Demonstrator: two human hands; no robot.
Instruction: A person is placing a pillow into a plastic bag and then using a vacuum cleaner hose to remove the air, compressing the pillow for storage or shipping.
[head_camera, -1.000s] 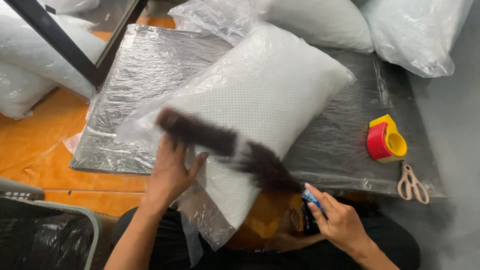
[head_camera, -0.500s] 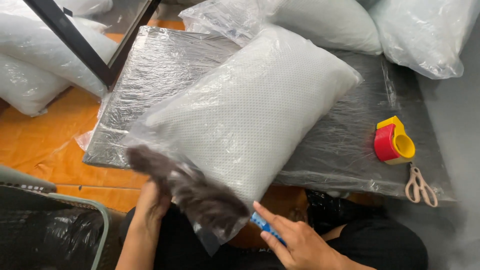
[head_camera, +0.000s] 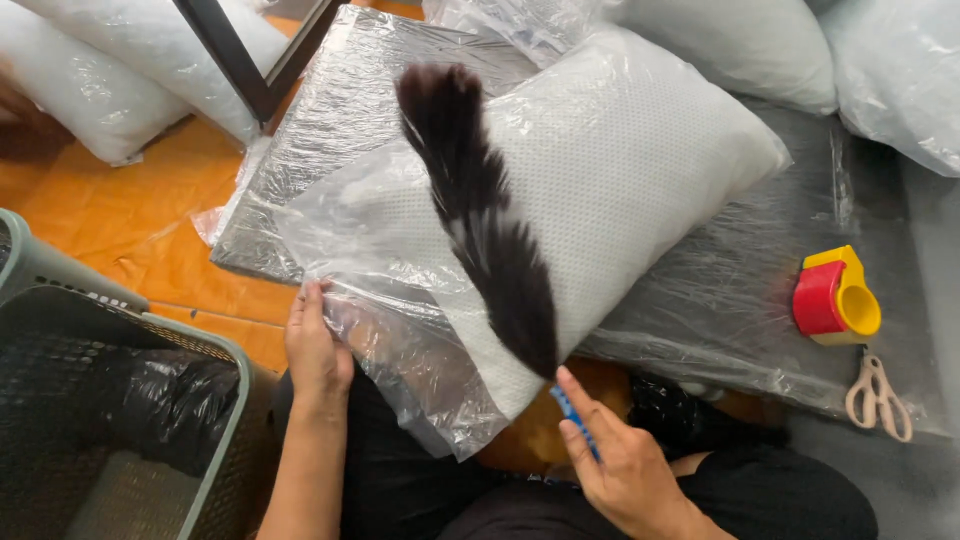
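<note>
A white pillow in a clear plastic bag (head_camera: 640, 190) lies on the foil-wrapped board (head_camera: 330, 130). The left hand (head_camera: 316, 345) pinches the bag's loose open end. The right hand (head_camera: 620, 460) grips a blue-handled feather duster (head_camera: 480, 210) lying across the pillow.

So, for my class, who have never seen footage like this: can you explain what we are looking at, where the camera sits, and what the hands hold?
The camera is worn on a person's head and looks down at their two bare hands. The left hand grips the loose edge of a clear plastic bag around a white pillow. The right hand holds a blue-handled dark duster over the pillow. All this lies on a plastic-wrapped board, with a tape dispenser and scissors at its right.
</note>
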